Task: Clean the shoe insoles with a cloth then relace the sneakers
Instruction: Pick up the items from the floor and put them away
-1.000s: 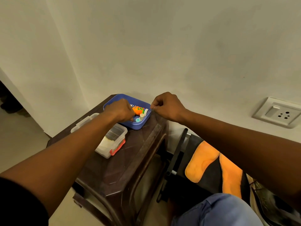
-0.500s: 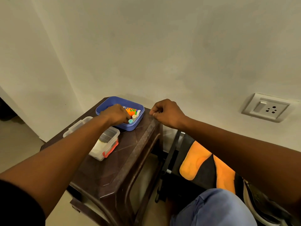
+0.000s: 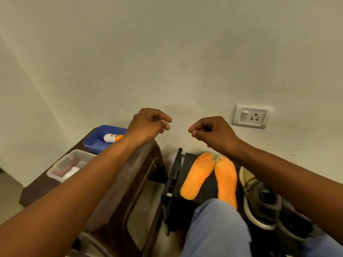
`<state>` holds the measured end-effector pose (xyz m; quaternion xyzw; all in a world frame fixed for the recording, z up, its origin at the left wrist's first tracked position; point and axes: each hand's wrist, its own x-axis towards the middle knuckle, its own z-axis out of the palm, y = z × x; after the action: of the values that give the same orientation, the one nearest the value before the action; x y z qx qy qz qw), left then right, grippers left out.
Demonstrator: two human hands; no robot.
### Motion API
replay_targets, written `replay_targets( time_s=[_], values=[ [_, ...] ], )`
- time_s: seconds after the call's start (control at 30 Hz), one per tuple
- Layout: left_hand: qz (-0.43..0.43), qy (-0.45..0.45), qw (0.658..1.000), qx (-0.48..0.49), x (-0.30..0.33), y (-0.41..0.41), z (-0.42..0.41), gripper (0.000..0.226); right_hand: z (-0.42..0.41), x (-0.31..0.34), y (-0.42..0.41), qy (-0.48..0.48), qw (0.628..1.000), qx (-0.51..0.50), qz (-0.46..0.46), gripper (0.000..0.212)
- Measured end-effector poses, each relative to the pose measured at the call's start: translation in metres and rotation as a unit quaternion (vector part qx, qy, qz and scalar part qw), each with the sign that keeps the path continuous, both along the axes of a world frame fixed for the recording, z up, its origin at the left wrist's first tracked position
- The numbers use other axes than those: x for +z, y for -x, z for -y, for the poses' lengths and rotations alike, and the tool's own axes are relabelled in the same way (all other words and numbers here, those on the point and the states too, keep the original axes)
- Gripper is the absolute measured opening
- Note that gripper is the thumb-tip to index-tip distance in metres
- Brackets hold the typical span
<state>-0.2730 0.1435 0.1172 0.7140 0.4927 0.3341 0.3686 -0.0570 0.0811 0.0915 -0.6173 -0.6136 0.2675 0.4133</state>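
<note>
Head view gives me both hands raised before the pale wall, fingers curled; the left hand (image 3: 148, 125) and the right hand (image 3: 211, 132) each seem to pinch something too thin to make out, so I cannot tell their grip. Below the right wrist, two flat orange foam insoles (image 3: 209, 175) lie side by side on a black folding stand (image 3: 174, 182), a dark laced sneaker (image 3: 259, 199) just beside them. Left, a brown plastic stool (image 3: 120, 182) carries a blue plastic tray (image 3: 96, 140) and a clear lidded box (image 3: 68, 166).
</note>
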Motion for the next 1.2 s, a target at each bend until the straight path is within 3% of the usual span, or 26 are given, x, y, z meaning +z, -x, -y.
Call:
replay_targets(
  time_s=[0.27,0.43,0.53,0.7,0.9,1.07,1.2],
  values=[
    [0.011,0.004,0.985,-0.171,-0.016,-0.179,0.103,0.031,0.142,0.003,-0.136,-0.015,0.985,-0.171,0.001,0.013],
    [0.058,0.058,0.975,-0.206,-0.043,-0.3,0.188,0.033,0.259,-0.021,-0.22,-0.013,0.955,-0.298,-0.012,0.013],
    [0.036,0.094,0.956,-0.275,-0.073,-0.376,0.252,0.032,0.339,-0.062,-0.264,-0.015,0.922,-0.387,-0.019,0.013],
    [-0.091,0.169,0.9,-0.391,-0.138,-0.47,0.345,0.023,0.439,-0.163,-0.299,0.043,0.868,-0.494,-0.034,0.015],
    [-0.267,0.201,0.841,-0.426,-0.247,-0.512,0.424,0.018,0.513,-0.303,-0.309,0.197,0.795,-0.567,-0.085,0.017],
    [-0.412,0.123,0.793,-0.431,-0.316,-0.493,0.447,0.02,0.55,-0.401,-0.298,0.345,0.723,-0.584,-0.131,0.019],
    [-0.444,0.12,0.779,-0.426,-0.347,-0.492,0.442,0.02,0.56,-0.463,-0.284,0.417,0.661,-0.595,-0.187,0.027]
  ],
)
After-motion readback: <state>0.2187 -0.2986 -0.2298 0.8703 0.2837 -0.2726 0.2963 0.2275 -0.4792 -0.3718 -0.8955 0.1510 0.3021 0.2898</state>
